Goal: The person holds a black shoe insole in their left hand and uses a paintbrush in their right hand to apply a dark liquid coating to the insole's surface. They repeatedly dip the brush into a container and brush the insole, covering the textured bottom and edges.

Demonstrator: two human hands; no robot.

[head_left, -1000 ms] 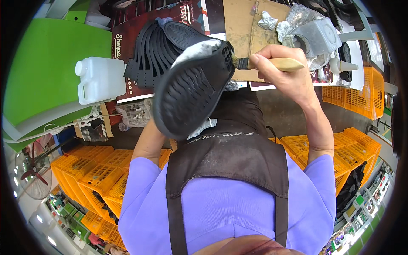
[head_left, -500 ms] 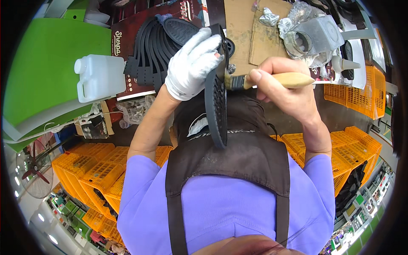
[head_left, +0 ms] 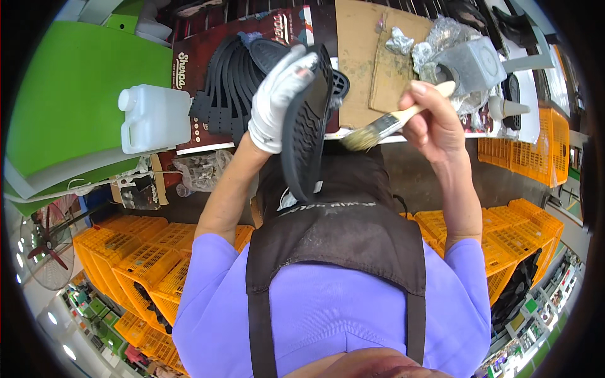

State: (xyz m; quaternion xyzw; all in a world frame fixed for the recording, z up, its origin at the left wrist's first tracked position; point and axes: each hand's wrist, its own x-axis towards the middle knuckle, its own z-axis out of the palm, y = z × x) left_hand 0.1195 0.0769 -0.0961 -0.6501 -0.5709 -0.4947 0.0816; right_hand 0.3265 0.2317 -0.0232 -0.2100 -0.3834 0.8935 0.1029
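Note:
Gloved in white, my left hand [head_left: 277,97] holds a black shoe sole [head_left: 305,132] upright on edge in front of my apron, its patterned face turned partly to the right. The glove is torn at a fingertip. My bare right hand [head_left: 432,116] grips a paintbrush [head_left: 403,114] by its pale wooden handle. The brush's bristles [head_left: 361,138] point down and left, apart from the sole. Behind my left hand, black strap pieces [head_left: 220,79] lie fanned out on the table, with another dark sole [head_left: 268,53] beside them.
A white plastic jug [head_left: 154,120] stands at the left by a green surface [head_left: 82,94]. To the right are a cut-open clear container [head_left: 472,66], a nozzle bottle [head_left: 506,108] and stained cardboard [head_left: 394,79]. Orange crates [head_left: 142,252] are stacked on both sides of me.
The brush has come away from the sole and moved right, its bristles now angled downward. My left hand has tilted the sole, so more of its patterned face shows.

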